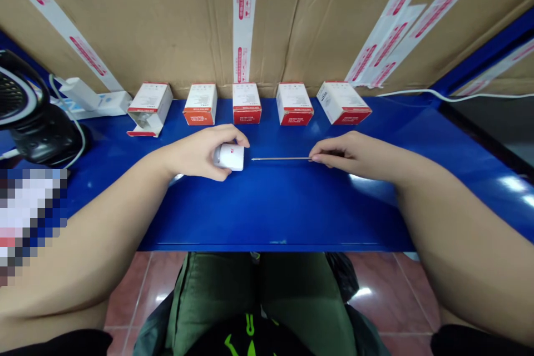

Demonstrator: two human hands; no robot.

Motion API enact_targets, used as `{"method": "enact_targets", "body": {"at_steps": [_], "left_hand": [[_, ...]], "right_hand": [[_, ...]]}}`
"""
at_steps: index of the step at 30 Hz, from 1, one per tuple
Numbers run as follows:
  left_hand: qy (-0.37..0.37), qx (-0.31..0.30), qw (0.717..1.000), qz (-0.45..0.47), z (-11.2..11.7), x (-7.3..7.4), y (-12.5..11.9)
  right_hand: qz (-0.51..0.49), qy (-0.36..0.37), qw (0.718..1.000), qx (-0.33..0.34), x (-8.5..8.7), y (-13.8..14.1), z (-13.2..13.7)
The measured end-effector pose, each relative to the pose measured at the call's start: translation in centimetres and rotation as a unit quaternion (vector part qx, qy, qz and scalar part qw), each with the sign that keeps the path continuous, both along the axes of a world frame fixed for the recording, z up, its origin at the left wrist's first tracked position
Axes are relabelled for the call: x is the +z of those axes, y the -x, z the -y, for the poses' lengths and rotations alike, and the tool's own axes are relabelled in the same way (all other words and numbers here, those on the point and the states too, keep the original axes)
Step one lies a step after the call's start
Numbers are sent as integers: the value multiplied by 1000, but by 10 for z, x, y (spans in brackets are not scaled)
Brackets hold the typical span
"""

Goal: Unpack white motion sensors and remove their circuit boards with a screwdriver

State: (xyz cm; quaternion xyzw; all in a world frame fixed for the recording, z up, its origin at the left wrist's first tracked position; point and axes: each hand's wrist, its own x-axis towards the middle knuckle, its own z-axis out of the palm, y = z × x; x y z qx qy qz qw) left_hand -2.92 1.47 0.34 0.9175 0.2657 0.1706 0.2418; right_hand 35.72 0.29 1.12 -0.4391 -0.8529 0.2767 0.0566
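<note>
Okay, left hand [200, 150] gripped a white detector casing [232, 157] between thumb and fingers, between the blue surface's [275, 211] front and back edges, likely so its end faced the thin metal rod [281, 158]. Right hand [352, 154] pinched the rod's right end, probably to keep the tip free; tip near casing, not touching. Detector boxes [294, 100] lined the back edge, presumably out of the way.

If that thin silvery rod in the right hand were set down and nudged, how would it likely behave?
The rod is probably stiff: it shows straight where it extends from the right hand. Being so slender, it is likely light. It may skid or roll on the glossy blue table, though its cross-section is too small to tell.
</note>
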Motion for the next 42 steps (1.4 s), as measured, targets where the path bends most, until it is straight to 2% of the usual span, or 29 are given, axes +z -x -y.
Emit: {"method": "enact_targets", "body": {"at_steps": [10,36,42], "left_hand": [[0,-39,999,16,-2,-8,-10],[-8,-32,999,1,-3,-11,-14],[-8,-39,999,7,-5,-12,-14]], "right_hand": [[-14,-5,1000,3,0,4,4],[3,45,999,-23,2,5,1],[-3,37,999,-17,1,4,1]]}}
